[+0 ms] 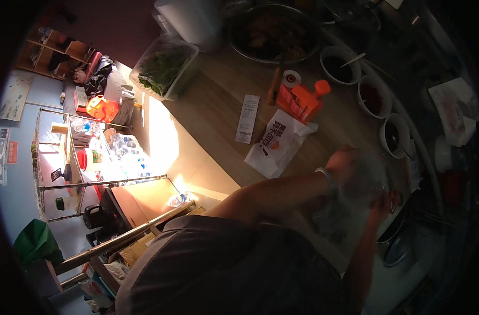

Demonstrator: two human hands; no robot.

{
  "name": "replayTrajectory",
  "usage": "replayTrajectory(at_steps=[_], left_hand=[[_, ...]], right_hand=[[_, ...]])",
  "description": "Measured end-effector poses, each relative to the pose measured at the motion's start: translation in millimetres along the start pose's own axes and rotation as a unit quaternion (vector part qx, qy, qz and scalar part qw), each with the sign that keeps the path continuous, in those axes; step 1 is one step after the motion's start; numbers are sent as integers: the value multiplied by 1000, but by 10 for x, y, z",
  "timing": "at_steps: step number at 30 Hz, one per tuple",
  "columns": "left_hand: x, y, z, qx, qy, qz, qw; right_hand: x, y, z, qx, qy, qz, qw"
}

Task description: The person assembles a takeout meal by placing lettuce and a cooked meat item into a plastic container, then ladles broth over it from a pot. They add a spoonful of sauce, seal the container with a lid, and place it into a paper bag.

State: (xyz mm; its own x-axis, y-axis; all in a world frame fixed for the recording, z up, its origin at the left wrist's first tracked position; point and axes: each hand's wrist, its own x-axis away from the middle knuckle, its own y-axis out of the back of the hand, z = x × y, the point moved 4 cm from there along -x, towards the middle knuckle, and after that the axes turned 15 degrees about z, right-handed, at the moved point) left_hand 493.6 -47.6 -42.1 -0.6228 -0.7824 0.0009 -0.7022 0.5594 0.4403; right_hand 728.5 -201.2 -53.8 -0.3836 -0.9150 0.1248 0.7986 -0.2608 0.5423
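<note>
A translucent plastic piece is between my two hands over the right part of the counter; dimness and blur hide whether it is a bag or a container. My left hand, a pale bracelet at its wrist, is closed at its upper left edge. At its lower right side is my right hand, the fingers dark and partly hidden, seemingly at the plastic's edge. Orange-handled scissors are right beside those fingers; whether they touch is unclear. Left of my left hand lies a white printed paper bag.
An orange tape dispenser and a receipt lie on the wooden counter. Bowls of dark sauce line the right edge. At the back are a large metal bowl and a tub of greens. Metal shelving stands left.
</note>
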Motion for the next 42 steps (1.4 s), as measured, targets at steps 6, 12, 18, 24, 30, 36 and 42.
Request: replayTrajectory(at_steps=[6,12,18,24,30,36,42], left_hand=[[412,258,7,61,58,-62,995],[583,530,127,79,129,-79,985],[522,644,68,9,57,-26,998],[195,532,-112,-148,36,44,987],[-27,505,-106,-72,100,70,990],[-48,443,-28,-94,92,78,988],[-55,363,15,-115,90,85,986]], right_hand=[[171,-234,94,-99,-9,56,993],[328,-564,606,-129,-62,93,985],[371,-692,723,-171,-82,79,979],[267,-645,796,-152,-92,154,972],[219,-669,856,-178,-124,156,964],[24,-664,703,-165,-130,172,962],[-341,-859,517,12,-100,123,987]])
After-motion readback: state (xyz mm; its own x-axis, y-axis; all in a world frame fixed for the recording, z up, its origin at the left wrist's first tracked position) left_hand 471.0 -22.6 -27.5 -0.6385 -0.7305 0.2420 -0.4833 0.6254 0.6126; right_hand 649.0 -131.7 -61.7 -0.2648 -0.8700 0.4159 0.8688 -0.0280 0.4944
